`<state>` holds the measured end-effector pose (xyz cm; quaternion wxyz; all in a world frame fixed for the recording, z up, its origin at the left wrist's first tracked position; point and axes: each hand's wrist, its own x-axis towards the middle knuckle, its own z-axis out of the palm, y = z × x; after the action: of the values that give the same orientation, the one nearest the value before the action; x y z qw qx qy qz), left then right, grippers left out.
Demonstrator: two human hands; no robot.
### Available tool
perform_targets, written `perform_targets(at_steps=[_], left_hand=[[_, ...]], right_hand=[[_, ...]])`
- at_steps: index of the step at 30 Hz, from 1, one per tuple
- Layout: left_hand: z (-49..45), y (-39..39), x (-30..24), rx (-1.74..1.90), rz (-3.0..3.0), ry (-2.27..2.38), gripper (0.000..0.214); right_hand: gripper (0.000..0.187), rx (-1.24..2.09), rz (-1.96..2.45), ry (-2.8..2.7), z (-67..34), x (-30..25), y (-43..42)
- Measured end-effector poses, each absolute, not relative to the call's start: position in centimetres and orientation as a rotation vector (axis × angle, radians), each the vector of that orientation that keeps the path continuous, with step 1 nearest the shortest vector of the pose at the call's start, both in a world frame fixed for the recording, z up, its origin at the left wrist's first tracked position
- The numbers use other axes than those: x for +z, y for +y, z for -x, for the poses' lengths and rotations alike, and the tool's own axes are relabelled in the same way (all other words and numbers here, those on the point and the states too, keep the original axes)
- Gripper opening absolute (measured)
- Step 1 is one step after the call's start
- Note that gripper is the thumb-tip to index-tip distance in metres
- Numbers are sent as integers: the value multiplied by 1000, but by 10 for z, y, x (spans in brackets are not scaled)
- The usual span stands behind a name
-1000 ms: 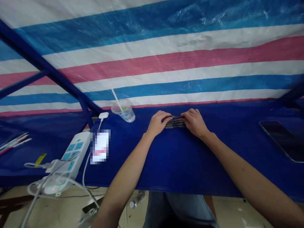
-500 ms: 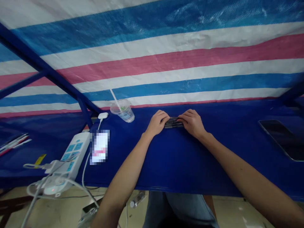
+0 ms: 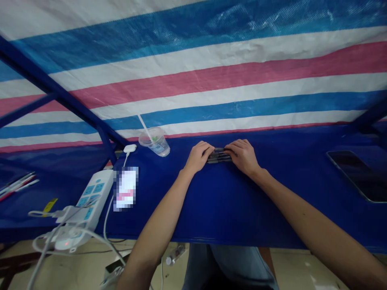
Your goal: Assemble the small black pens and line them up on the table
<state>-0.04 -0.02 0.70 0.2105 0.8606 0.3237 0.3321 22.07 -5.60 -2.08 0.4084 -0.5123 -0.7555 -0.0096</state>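
Both hands have crept a shade leftward and closed in since a second ago, so less of the bundle shows between them. The left hand (image 3: pixel 198 156) and right hand (image 3: pixel 243 155) each curl over one end of the bundle of dark pens (image 3: pixel 219 156), fingers folded down on it, squeezing it flat against the blue table cover (image 3: pixel 229 201). The bundle lies crosswise, directly between the two grips.

The risk, as I read it: these are slim, round, smooth-looking barrels stacked side by side, and uneven pressure from one hand could let one roll out or splay the stack. The cover looks slick and woven, which would not slow a loose pen.

Off the left grip stands a clear plastic cup (image 3: pixel 155 141) with a white straw (image 3: pixel 144 125), near enough for a stray elbow to tip. Further out that side lies a white power strip (image 3: pixel 90 197). Well off the right grip lies a glossy dark phone (image 3: pixel 359 175). Beyond the grips hangs a striped tarp (image 3: pixel 211 80), crinkled.
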Motion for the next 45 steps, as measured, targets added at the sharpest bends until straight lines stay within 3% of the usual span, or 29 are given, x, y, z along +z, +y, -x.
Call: perform_targets(at_steps=[3,9,16,19,22,25,29,41,45], left_hand=[[0,0,5,993,-2324,920,21],[-1,1,2,1016,-2342,955,8],[-1,2,3,966,-2367,974,29],[-1,2,0,974,-2366,945,17],[-1,3,-2,977,-2391,902,21],[-1,3,-2,963,-2452,883,11],[-1,3,0,949,-2457,879,20],[-1,2,0,947,-2425,878,15],[-2,0,0,906,-2400,893,25]], right_hand=[[26,-9,1312,-1894,-222,-24,-55],[25,1,1327,-1838,-223,-25,-54],[20,-42,1266,-1828,-222,-26,-54],[18,-62,1255,-1802,-222,-26,-54],[17,-51,1232,-1791,-222,-25,-53],[16,-31,1200,-1794,-221,-24,-54],[16,-5,1181,-1797,-221,-24,-54],[15,-22,1152,-1805,-222,-23,-56],[15,-16,1161,-1806,-222,-23,-56]])
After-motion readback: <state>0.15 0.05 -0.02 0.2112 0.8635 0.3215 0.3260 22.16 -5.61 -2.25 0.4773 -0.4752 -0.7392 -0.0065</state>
